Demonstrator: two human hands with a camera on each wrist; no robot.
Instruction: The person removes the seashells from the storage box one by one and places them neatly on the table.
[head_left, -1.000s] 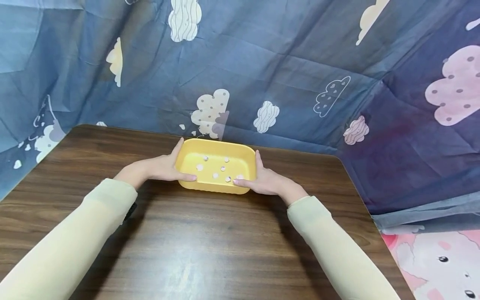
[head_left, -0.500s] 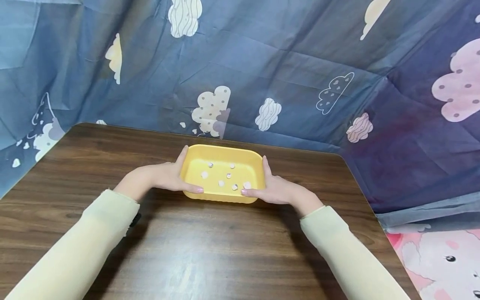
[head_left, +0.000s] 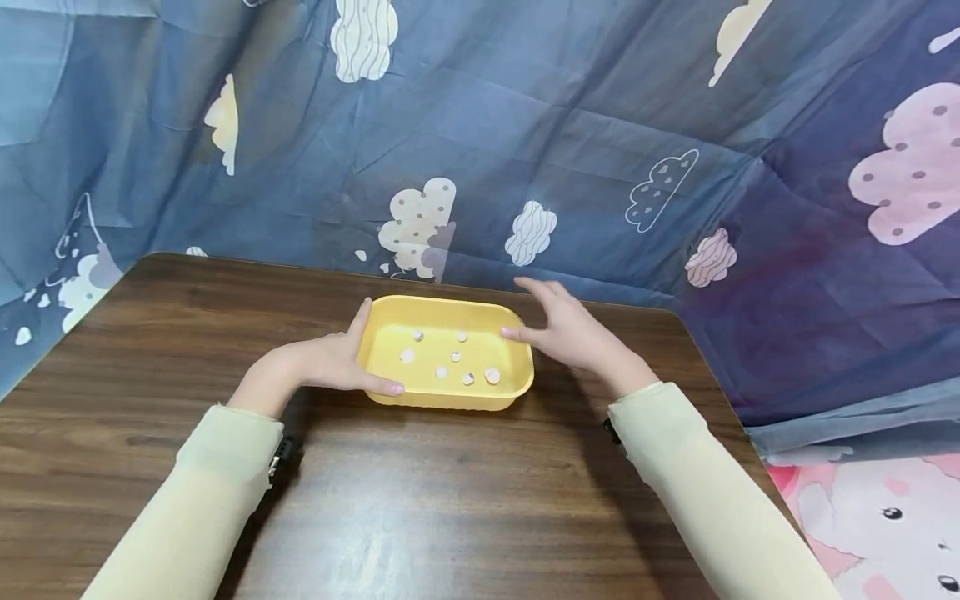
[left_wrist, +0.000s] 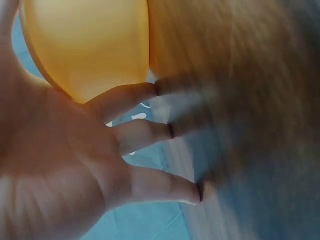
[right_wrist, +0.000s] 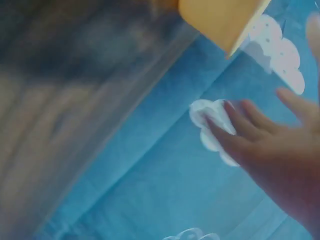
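A yellow rectangular bin [head_left: 435,401] stands on the table with several small whitish round pieces [head_left: 492,376] spread over its floor. My left hand [head_left: 326,360] holds the bin's left end, thumb over the front rim and fingers along the outer side. In the left wrist view, that hand [left_wrist: 100,155] lies against the bin [left_wrist: 90,45], its fingers extended. My right hand [head_left: 573,333] is raised at the bin's right end, fingers spread, thumb over the right side. The right wrist view shows this hand [right_wrist: 275,145] apart from the bin [right_wrist: 220,22].
The dark wooden table [head_left: 420,500] reaches back to a blue cloud-patterned curtain [head_left: 300,167]. A purple curtain [head_left: 810,275] hangs at the right, above a pink printed cloth [head_left: 885,525].
My right hand has let go of the bin's right end and risen up and back. The bin sits slightly nearer than a second ago, with my left hand still on it.
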